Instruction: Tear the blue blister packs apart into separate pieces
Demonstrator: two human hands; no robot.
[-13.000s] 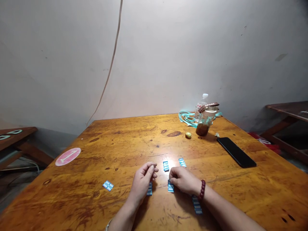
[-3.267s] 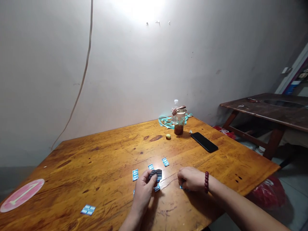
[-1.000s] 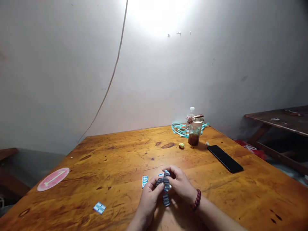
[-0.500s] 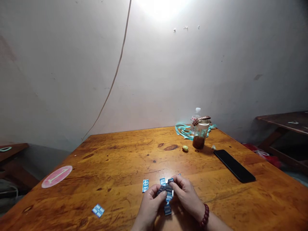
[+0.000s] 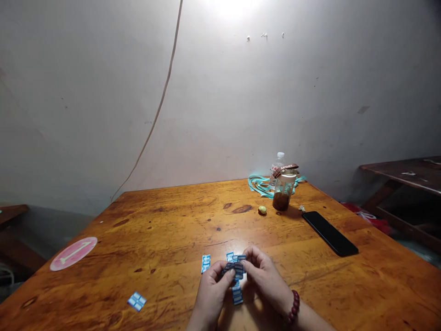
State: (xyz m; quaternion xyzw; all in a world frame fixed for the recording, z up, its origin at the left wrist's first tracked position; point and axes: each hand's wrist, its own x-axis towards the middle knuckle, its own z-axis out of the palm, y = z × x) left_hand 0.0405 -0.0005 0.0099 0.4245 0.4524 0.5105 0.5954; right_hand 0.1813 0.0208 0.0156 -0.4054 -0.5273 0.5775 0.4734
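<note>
At the front middle of the wooden table, my left hand (image 5: 216, 286) pinches small blue-and-white striped pieces (image 5: 235, 270) between thumb and fingers. Close on its right, my right hand (image 5: 264, 275) pinches the right side of the same pieces; a dark red bead bracelet circles its wrist. How many pieces are held I cannot tell. More blue-and-white pieces show just below (image 5: 237, 295) and behind the hands. A separate striped piece (image 5: 206, 263) lies beyond my left hand, and a square one (image 5: 137, 301) rests further left.
On the wooden table (image 5: 172, 220), a black phone (image 5: 330, 233) lies at the right. Behind it stand a brown-strapped cup (image 5: 283, 191) and a clear bottle (image 5: 279, 161) beside turquoise ribbon (image 5: 255, 183). A small yellow-green object (image 5: 262, 209) and a pink disc (image 5: 74, 253) are also there.
The view has shifted slightly, so the table items appear a little further left. Both hands still hold the pieces, whose held part now appears more level and spread between the fingers.
</note>
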